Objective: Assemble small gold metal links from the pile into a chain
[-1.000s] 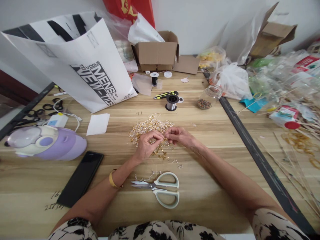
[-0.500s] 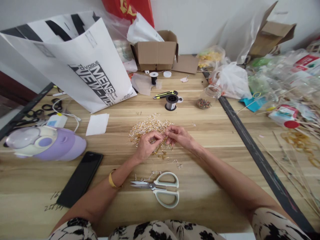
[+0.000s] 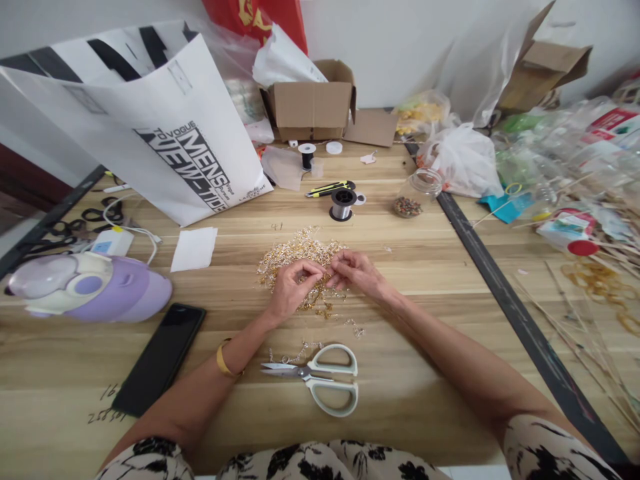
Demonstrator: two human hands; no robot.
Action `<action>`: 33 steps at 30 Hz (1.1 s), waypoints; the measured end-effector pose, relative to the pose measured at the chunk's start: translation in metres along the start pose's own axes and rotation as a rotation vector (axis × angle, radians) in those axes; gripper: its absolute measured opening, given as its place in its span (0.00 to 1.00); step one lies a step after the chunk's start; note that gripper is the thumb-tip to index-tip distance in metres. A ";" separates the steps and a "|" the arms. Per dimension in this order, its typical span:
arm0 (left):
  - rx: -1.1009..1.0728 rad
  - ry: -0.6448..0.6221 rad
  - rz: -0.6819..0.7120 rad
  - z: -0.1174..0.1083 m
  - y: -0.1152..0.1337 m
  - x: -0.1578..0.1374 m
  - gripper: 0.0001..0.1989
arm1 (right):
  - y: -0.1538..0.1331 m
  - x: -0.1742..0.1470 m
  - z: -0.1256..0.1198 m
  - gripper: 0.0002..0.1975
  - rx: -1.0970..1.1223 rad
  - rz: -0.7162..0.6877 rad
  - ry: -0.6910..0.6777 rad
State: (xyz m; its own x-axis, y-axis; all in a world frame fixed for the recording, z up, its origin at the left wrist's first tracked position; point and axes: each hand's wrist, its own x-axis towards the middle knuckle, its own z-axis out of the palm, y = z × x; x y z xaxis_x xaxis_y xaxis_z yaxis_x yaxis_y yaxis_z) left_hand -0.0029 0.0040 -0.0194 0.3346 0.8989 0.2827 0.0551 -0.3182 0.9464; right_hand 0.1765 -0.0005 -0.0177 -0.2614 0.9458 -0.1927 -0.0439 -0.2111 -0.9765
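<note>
A heap of small gold and silver chain pieces [image 3: 285, 253] lies on the wooden table, partly covered by my hands. Over its near side, my left hand [image 3: 293, 288] pinches thumb and forefinger together. Fingertip to fingertip with it, my right hand [image 3: 357, 272] is pinched too. Whatever sits between the fingertips is too small to make out. Closer to me rest scissors [image 3: 334, 381] with white handles, their blades pointing left. A silver chain strand [image 3: 305, 348] lies by the blades, and a few loose bits [image 3: 357, 328] lie right of it.
A wire spool [image 3: 342, 205], a utility knife [image 3: 330, 189] and a glass jar of beads [image 3: 409, 205] stand beyond the heap. To the left are a black phone [image 3: 160, 359], a purple bottle [image 3: 115, 287] and a large white bag [image 3: 165, 127]. Plastic bags [image 3: 463, 160] crowd the right.
Both hands stay pinched together over the heap; their fingers shift only very slightly. Nothing else on the table has visibly moved.
</note>
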 end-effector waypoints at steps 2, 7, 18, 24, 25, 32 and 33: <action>-0.047 -0.001 -0.023 0.000 0.000 0.000 0.03 | 0.001 0.000 0.000 0.13 0.000 0.003 0.008; -0.143 -0.011 -0.119 0.000 0.003 0.001 0.04 | 0.001 0.000 -0.001 0.13 0.000 0.010 -0.006; -0.130 0.036 -0.231 0.001 0.002 0.002 0.07 | 0.001 0.000 -0.001 0.11 -0.194 -0.101 0.017; -0.156 0.067 -0.259 0.000 0.001 0.003 0.07 | 0.002 0.000 -0.003 0.08 -0.257 -0.110 0.064; -0.163 0.072 -0.265 0.000 0.000 0.003 0.07 | 0.002 0.000 -0.003 0.08 -0.261 -0.107 0.067; -0.182 0.062 -0.288 -0.001 -0.005 0.003 0.07 | -0.001 -0.002 -0.002 0.08 -0.311 -0.140 0.071; -0.175 0.055 -0.283 -0.001 -0.004 0.003 0.07 | -0.003 -0.003 -0.001 0.08 -0.337 -0.163 0.076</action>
State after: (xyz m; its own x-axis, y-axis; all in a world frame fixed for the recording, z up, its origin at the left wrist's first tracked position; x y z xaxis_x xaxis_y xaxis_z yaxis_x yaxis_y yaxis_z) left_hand -0.0026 0.0080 -0.0221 0.2776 0.9607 0.0081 -0.0251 -0.0012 0.9997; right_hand 0.1783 -0.0025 -0.0146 -0.2039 0.9786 -0.0261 0.2440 0.0250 -0.9694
